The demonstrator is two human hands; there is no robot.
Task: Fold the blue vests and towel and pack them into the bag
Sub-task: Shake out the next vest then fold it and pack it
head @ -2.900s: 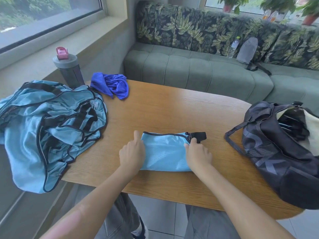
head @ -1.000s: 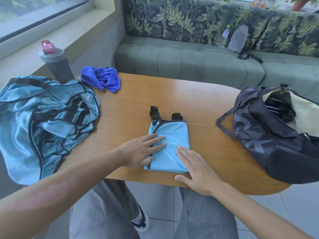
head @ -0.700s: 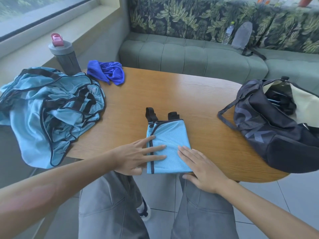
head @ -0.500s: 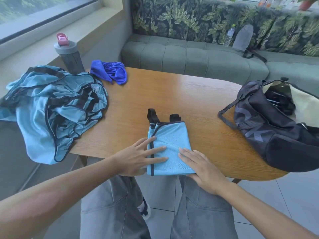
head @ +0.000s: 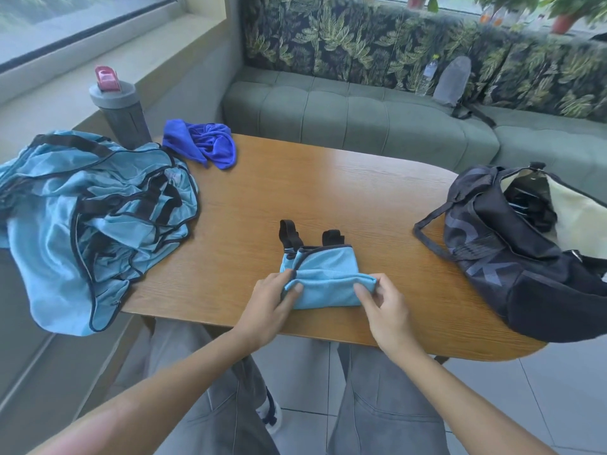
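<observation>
Folded vest (head: 323,280) at the tabletop's (head: 328,192) six o'clock, left hand (head: 269,305) and right hand (head: 382,308) each with a pinching grip on its near fold.

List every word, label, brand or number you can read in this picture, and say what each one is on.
No text reads clearly anywhere.
Black bag: large grey letter shapes on its side, cut off by folds, not readable as a word.
Clear bottle on the sofa: label too small and blurred.
Grey drink bottle: no print visible.
Folded vest, vest pile, blue towel: no print visible.
</observation>
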